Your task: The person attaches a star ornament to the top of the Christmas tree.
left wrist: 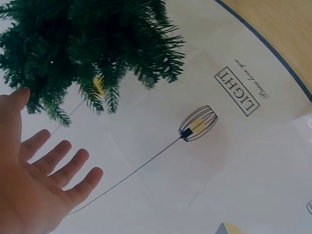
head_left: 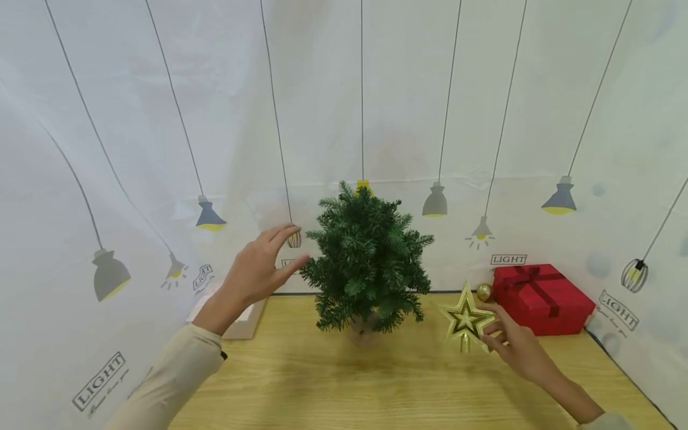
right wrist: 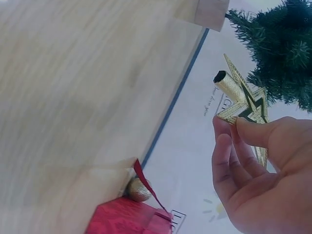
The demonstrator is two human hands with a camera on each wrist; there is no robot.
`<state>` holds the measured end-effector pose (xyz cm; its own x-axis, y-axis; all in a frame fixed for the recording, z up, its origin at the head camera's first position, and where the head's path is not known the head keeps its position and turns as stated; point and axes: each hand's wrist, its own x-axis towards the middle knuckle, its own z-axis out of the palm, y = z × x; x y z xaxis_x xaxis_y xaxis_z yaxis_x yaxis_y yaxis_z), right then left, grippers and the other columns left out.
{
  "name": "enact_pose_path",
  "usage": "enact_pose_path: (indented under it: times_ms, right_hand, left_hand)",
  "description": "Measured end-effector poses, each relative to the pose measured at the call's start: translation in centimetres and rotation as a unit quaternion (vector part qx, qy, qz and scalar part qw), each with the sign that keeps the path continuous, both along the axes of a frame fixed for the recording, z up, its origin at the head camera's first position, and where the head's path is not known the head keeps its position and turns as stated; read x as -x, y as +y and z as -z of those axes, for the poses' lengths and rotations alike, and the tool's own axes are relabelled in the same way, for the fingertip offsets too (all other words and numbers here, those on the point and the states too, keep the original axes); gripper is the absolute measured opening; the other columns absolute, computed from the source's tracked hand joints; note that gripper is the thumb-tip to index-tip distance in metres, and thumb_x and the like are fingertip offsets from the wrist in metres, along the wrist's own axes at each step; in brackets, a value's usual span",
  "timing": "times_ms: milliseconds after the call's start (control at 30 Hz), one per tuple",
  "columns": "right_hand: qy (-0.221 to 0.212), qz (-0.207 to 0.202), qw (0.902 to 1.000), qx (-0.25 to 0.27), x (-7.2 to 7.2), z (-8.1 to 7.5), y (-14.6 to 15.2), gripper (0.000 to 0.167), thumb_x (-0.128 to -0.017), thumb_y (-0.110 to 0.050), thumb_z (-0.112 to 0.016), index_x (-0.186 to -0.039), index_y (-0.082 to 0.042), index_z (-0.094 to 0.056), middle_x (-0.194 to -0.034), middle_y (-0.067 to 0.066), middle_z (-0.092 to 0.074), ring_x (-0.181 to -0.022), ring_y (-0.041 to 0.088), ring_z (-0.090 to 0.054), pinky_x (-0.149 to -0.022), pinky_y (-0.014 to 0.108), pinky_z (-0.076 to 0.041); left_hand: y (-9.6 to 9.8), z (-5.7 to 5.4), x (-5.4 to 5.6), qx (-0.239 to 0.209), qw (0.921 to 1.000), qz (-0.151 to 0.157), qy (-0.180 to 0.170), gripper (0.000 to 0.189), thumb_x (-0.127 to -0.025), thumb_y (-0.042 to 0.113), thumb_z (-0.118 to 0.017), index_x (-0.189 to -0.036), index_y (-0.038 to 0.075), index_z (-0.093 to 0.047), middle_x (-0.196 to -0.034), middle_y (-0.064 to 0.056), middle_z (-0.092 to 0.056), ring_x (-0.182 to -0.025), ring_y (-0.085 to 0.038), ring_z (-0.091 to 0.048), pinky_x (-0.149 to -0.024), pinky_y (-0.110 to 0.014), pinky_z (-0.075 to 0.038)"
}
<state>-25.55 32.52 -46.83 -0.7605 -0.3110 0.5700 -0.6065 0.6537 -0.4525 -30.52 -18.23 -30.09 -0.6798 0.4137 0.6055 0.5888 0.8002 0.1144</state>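
A small green Christmas tree (head_left: 368,257) stands upright on the wooden table, its base (right wrist: 211,13) a pale block in the right wrist view. My right hand (head_left: 518,349) pinches a gold star tree topper (head_left: 465,319) by its points, to the right of the tree and apart from it. The topper's hollow tube (right wrist: 230,87) shows in the right wrist view. Beside the tree's left side my left hand (head_left: 260,266) is raised, thumb and fingers spread, holding nothing. In the left wrist view that hand (left wrist: 44,170) is close to the branches (left wrist: 97,48).
A red gift box (head_left: 543,298) with a dark ribbon sits at the back right. Next to it lies a gold ball (head_left: 484,291). A white box (head_left: 244,322) is partly hidden behind the left arm. A lamp-printed backdrop (head_left: 403,119) encloses the table (head_left: 333,388).
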Motion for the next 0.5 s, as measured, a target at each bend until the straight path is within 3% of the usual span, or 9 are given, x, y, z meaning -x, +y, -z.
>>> enact_pose_path:
  times_ms: [267,500]
  right_hand:
    - [0.026,0.033,0.999,-0.011,0.5,-2.5,0.3,0.065,-0.086,0.009,-0.078,-0.144,-0.004,-0.049,-0.088,0.004,-0.074,-0.061,0.003,-0.067,-0.05,0.024,-0.052]
    - [0.075,0.041,0.9961,-0.018,0.7,-4.9,0.0,0.069,-0.084,0.01,-0.079,-0.145,-0.003,-0.049,-0.083,0.001,-0.072,-0.055,-0.004,-0.052,-0.042,0.019,-0.035]
  left_hand:
    - [1.5,-2.2,0.5,-0.069,0.9962,0.037,-0.04,0.064,-0.101,0.05,-0.066,-0.155,0.02,-0.049,-0.157,-0.008,-0.049,-0.144,-0.032,-0.046,-0.109,-0.06,-0.045]
    - [2.4,-3.3,1.1,-0.09,0.993,0.064,-0.042,0.064,-0.101,0.046,-0.068,-0.154,0.017,-0.05,-0.157,-0.008,-0.049,-0.145,-0.03,-0.045,-0.115,-0.056,-0.041]
